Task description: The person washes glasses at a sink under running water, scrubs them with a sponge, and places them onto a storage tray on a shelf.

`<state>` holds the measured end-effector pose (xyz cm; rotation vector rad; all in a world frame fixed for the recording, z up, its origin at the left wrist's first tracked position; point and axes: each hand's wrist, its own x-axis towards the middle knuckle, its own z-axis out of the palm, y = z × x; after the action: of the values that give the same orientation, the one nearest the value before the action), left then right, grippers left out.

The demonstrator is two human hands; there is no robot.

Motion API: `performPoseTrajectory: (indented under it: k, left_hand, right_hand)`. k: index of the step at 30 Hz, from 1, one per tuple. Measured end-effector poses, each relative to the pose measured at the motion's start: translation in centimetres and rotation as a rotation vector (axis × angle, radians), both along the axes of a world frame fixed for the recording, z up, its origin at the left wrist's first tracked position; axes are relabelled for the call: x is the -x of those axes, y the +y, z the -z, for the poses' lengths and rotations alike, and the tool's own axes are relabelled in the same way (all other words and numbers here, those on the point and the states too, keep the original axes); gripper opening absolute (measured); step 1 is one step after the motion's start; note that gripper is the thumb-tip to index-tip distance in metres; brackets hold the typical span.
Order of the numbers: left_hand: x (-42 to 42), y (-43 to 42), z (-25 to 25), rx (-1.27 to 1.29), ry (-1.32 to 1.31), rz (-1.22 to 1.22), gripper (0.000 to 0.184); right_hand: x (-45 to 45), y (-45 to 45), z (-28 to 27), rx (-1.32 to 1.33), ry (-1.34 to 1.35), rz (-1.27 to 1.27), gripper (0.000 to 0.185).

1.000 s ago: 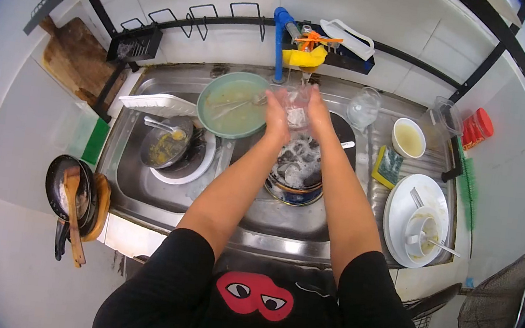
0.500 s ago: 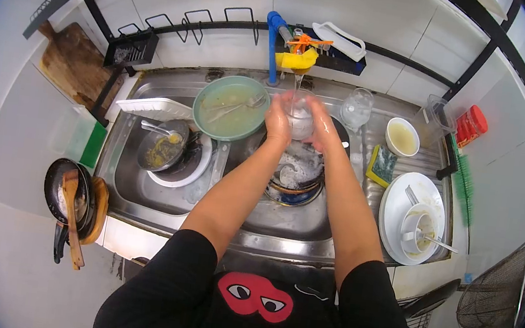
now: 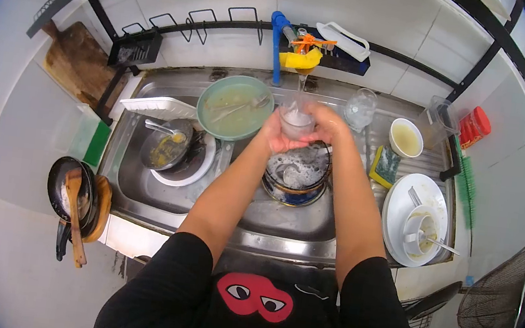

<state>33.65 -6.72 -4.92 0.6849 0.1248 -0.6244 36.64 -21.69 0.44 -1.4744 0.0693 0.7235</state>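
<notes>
A clear glass bowl (image 3: 297, 124) is held under the running tap (image 3: 301, 58), with water falling into it. My left hand (image 3: 277, 133) wraps round its left side and underside. From the right, my right hand (image 3: 326, 124) grips the same bowl, fingers curled beneath it. Just below the hands sits a pot (image 3: 297, 171) of foamy water with utensils, in the right basin. Beside my left hand is a green bowl (image 3: 233, 127) of cloudy water holding a fork and another utensil.
Left basin: a dirty pan (image 3: 166, 151) over a white dish. Right drainboard: a clear glass (image 3: 360, 109), a small bowl of liquid (image 3: 406, 138), a sponge (image 3: 385, 166) and stacked white plates (image 3: 397, 213). Frying pans (image 3: 63, 189) hang at far left.
The glass bowl has tipped more upright beneath the stream, and my fingers have shifted round to its underside. My right hand has moved over its right rim.
</notes>
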Motion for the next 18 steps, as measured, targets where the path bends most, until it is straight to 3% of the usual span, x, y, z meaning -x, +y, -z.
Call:
performPoseTrajectory:
  k: [4,6,9,10,12,13,15,16,18]
  left_hand:
    - [-0.1,-0.5,0.4,-0.083,0.015,0.023,0.051]
    - [-0.4,-1.0,0.0,-0.008,0.021,-0.085,0.050]
    - [-2.7,-1.1,1.2,0.031,0.028,-0.254,0.045]
    - [-3.6,-1.2,1.7,0.033,0.028,-0.310,0.043]
    - [-4.2,-2.1,1.3,-0.162,-0.122,-0.563,0.039]
    - [-4.0,-2.5,0.7,-0.262,-0.199,-0.689,0.037]
    - [-3.7,-3.1,-0.7,-0.671,-0.388,-0.777,0.034]
    - [-3.3,-3.3,-1.8,-0.878,-0.484,-0.813,0.033]
    - [-2.9,-3.7,-3.7,-1.188,-0.655,-0.774,0.031]
  right_hand:
    - [0.3,-0.6,-0.5,-0.008,0.019,0.054,0.048]
    - [0.0,-0.6,1.0,-0.026,-0.062,0.065,0.045]
    - [0.7,-0.8,3.1,-0.273,-0.183,0.158,0.039]
    - [0.0,-0.6,5.3,-0.228,-0.274,0.226,0.038]
    - [-1.7,-0.2,10.1,-0.138,-0.457,0.361,0.036]
    - [-1.4,-0.3,9.9,-0.134,-0.376,0.379,0.036]
    - [-0.5,0.0,9.9,-0.129,-0.209,0.412,0.035]
    - [-1.1,0.7,11.5,-0.415,-0.211,0.470,0.033]
    - [-0.9,0.7,11.6,-0.350,-0.238,0.451,0.033]
